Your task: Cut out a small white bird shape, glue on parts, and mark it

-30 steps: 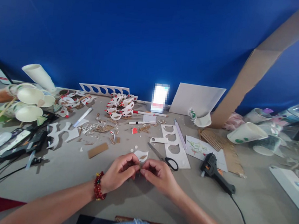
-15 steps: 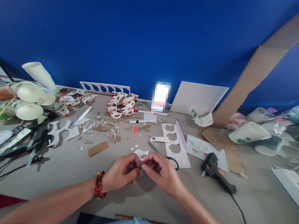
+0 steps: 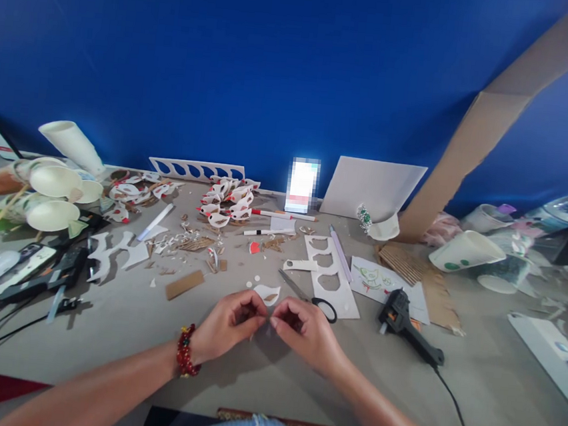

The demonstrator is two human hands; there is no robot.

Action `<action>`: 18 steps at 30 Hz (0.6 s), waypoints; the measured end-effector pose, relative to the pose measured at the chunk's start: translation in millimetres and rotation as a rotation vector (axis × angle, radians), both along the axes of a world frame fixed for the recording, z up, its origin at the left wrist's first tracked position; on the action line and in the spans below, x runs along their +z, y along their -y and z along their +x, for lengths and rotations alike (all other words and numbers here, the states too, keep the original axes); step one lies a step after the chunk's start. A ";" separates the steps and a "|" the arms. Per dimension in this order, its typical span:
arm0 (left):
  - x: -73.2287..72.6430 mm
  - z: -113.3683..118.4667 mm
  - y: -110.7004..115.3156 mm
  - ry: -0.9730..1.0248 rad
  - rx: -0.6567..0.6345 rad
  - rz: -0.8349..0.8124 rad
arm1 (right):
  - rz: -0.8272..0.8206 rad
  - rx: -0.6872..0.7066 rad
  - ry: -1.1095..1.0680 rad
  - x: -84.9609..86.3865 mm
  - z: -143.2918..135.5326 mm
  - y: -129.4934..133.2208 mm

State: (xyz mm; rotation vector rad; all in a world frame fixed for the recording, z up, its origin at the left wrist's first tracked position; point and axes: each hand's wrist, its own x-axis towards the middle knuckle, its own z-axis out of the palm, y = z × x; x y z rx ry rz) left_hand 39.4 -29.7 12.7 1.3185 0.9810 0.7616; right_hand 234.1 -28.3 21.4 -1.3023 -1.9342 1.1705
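My left hand point(image 3: 236, 323), with a red bead bracelet at its wrist, is closed in a pinch near the table's front. My right hand point(image 3: 303, 327) pinches from the other side, its fingertips almost meeting the left ones. Whatever sits between the fingertips is too small to make out. Just beyond them a white leaf-shaped cutout point(image 3: 268, 294) lies flat, with two small white discs beside it. Scissors point(image 3: 312, 298) with black handles rest open behind my right hand, partly on a white board with cut-out holes point(image 3: 334, 279).
A black glue gun point(image 3: 408, 325) and its cable lie at the right. Red-and-white bird shapes point(image 3: 225, 200) are heaped at the back. Scraps and a cardboard strip point(image 3: 184, 285) lie left of centre; white cups point(image 3: 56, 181) stand far left, a cup point(image 3: 466, 250) right.
My fingertips have shifted slightly, and more of the white leaf-shaped cutout shows behind them. The whole view has moved a little.
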 end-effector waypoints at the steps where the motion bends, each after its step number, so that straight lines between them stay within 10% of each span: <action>1: 0.7 -0.1 -1.0 0.041 0.008 -0.026 | -0.028 -0.013 -0.041 -2.5 0.0 0.6; 8: 4.1 -0.2 -2.0 0.151 0.028 -0.099 | -0.085 -0.042 -0.147 -8.4 -4.7 4.8; 18: -0.3 -4.4 -5.9 0.192 0.053 -0.131 | 0.369 -0.153 0.627 6.3 57.3 3.2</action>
